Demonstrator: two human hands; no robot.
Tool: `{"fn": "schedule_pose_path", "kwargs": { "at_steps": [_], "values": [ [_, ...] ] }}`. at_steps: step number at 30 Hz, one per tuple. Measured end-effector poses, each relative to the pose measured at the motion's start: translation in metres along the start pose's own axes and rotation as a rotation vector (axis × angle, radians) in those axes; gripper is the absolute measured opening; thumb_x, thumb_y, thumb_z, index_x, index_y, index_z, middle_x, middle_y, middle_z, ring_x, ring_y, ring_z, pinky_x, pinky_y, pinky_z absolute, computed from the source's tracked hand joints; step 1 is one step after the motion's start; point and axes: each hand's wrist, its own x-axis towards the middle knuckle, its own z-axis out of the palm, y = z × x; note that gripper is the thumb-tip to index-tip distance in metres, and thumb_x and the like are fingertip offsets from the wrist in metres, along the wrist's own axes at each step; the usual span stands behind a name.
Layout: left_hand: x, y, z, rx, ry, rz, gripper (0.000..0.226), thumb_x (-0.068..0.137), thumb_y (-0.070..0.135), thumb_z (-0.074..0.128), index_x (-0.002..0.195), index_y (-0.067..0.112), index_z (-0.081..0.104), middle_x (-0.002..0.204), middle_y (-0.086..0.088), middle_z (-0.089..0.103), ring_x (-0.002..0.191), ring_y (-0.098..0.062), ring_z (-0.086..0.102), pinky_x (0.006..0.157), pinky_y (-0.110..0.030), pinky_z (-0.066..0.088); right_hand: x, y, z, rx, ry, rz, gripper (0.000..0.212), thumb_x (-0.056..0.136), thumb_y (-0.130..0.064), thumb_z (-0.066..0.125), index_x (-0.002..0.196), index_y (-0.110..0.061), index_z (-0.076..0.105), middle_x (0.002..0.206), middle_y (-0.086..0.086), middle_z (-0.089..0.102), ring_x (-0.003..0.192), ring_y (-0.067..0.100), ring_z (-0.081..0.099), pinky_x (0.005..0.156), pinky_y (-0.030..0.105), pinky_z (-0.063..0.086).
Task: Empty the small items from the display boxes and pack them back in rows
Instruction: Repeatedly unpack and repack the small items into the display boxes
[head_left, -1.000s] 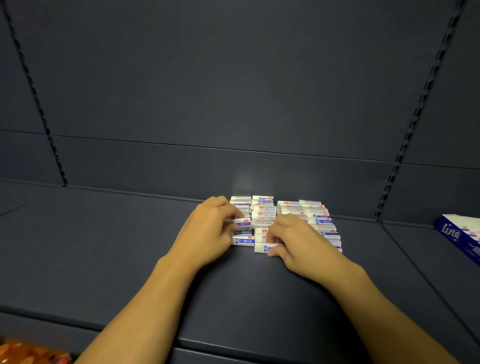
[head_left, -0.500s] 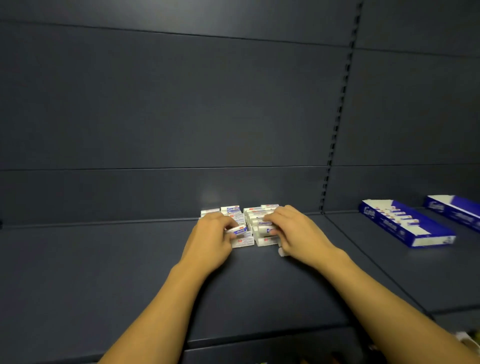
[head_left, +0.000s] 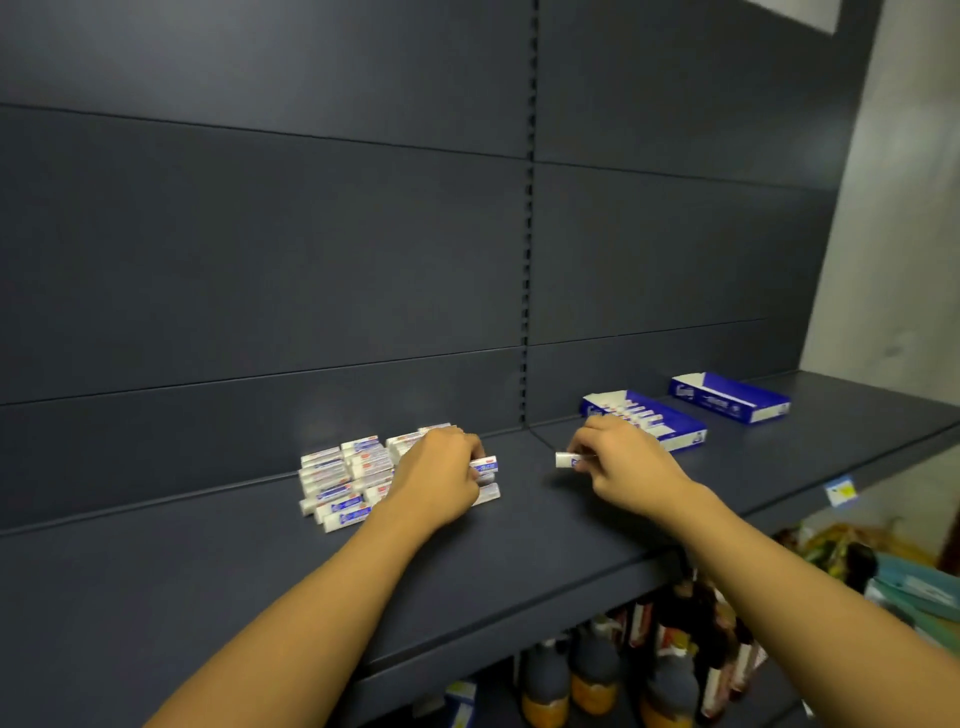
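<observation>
While both forearms reach in from the near edge, bottles (head_left: 592, 680) with dark caps stand on the level below the dark shelf (head_left: 182, 582), under the right arm. On the shelf itself, the left hand (head_left: 441, 480) lies curled over the right end of a heap of small white items (head_left: 345, 480), its grip clamped on at least one of them; the end of one white item (head_left: 487, 462) pokes out just past its knuckles, and another (head_left: 488, 492) lies just below that, against the hand. The rest of the heap spreads to the left of this grip, in loose rows with blue and red print, resting on the shelf. Off to the right and clear of the heap, the right hand (head_left: 621, 470) is lifted a little above the shelf, its grip pinched together on a single white item (head_left: 566, 460) that sticks out to the left of the fingertips. Just behind this grip sits a blue display box (head_left: 670, 431), open on top with a row of items in it, partly hidden by the hand. Farther right and back lies a second blue display box (head_left: 737, 402), also open. Behind everything rises the dark back panel (head_left: 311, 234), split by a slotted upright (head_left: 529, 234).
</observation>
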Motion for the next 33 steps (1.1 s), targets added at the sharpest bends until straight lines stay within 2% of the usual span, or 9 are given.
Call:
{"fn": "schedule_pose_path", "kwargs": {
  "at_steps": [7, 13, 19, 24, 28, 33],
  "values": [
    [0.015, 0.061, 0.014, 0.010, -0.026, 0.033, 0.023, 0.083, 0.009, 0.058, 0.099, 0.021, 0.069, 0.105, -0.001, 0.062, 0.101, -0.023, 0.060, 0.078, -0.032, 0.048, -0.042, 0.065, -0.023, 0.005, -0.018, 0.144, 0.015, 0.089, -0.021, 0.065, 0.103, -0.022, 0.068, 0.108, -0.006, 0.059, 0.101, 0.017, 0.058, 0.077, 0.033, 0.051],
    [0.027, 0.134, 0.032, -0.040, -0.038, -0.012, 0.025, 0.082, 0.008, 0.058, 0.096, 0.023, 0.070, 0.104, 0.001, 0.061, 0.095, -0.024, 0.061, 0.076, -0.034, 0.050, -0.076, 0.120, -0.044, -0.009, -0.030, 0.135, 0.016, 0.087, -0.022, 0.067, 0.103, -0.022, 0.069, 0.106, -0.006, 0.059, 0.102, 0.016, 0.056, 0.079, 0.030, 0.049],
    [0.029, 0.194, 0.051, -0.032, -0.042, -0.038, 0.026, 0.082, 0.005, 0.057, 0.098, 0.020, 0.070, 0.104, -0.001, 0.061, 0.094, -0.023, 0.060, 0.079, -0.038, 0.053, -0.110, 0.176, -0.066, 0.030, -0.054, 0.133, 0.012, 0.086, -0.023, 0.069, 0.099, -0.022, 0.069, 0.097, -0.009, 0.055, 0.091, 0.014, 0.056, 0.076, 0.029, 0.048],
    [0.028, 0.228, 0.070, -0.039, -0.037, -0.088, 0.025, 0.083, 0.003, 0.057, 0.097, 0.018, 0.070, 0.105, -0.002, 0.060, 0.094, -0.022, 0.059, 0.082, -0.040, 0.055, -0.134, 0.213, -0.071, 0.045, -0.101, 0.150, 0.016, 0.089, -0.023, 0.069, 0.105, -0.021, 0.070, 0.104, -0.005, 0.059, 0.095, 0.015, 0.058, 0.082, 0.032, 0.053],
    [0.034, 0.246, 0.081, -0.030, -0.041, -0.097, 0.023, 0.085, 0.005, 0.060, 0.099, 0.018, 0.071, 0.106, -0.001, 0.061, 0.094, -0.019, 0.058, 0.078, -0.034, 0.053, -0.139, 0.234, -0.071, 0.084, -0.125, 0.170, 0.018, 0.090, -0.023, 0.070, 0.109, -0.022, 0.070, 0.108, -0.005, 0.060, 0.097, 0.014, 0.059, 0.088, 0.033, 0.054],
    [0.055, 0.253, 0.086, -0.048, -0.006, -0.113, 0.021, 0.084, 0.006, 0.061, 0.099, 0.017, 0.072, 0.107, -0.002, 0.062, 0.089, -0.016, 0.058, 0.075, -0.032, 0.054, -0.126, 0.251, -0.070, 0.132, -0.108, 0.152, 0.019, 0.091, -0.022, 0.070, 0.110, -0.021, 0.069, 0.111, -0.004, 0.060, 0.100, 0.014, 0.059, 0.088, 0.030, 0.053]
  ]
}}
